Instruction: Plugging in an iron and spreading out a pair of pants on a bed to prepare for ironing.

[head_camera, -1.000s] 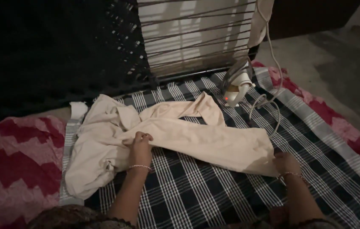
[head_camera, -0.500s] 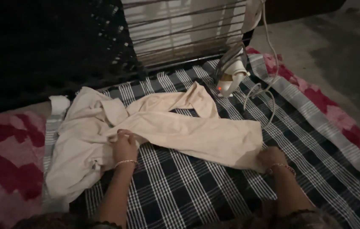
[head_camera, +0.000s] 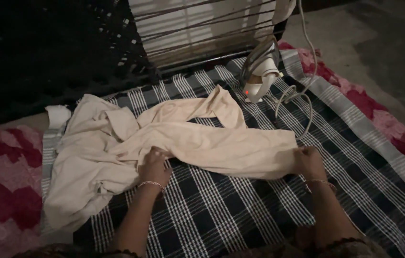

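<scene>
Our hands apart: left hand [head_camera: 154,165] and right hand [head_camera: 309,160] pinch cloth [head_camera: 188,143]. Iron [head_camera: 260,71] upright beyond right hand, lamp lit; we judge snagged cord [head_camera: 303,102] could topple it onto blanket [head_camera: 221,210].

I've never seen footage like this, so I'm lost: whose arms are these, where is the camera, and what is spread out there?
The camera sits on a person's head and looks down at their own bare hands. The left hand grips the middle of a cream garment, and the right hand grips its end. The garment lies on a checked cloth spread over a red patterned blanket. Behind it stands an upright iron showing a red light, its white cord looping alongside.
</scene>
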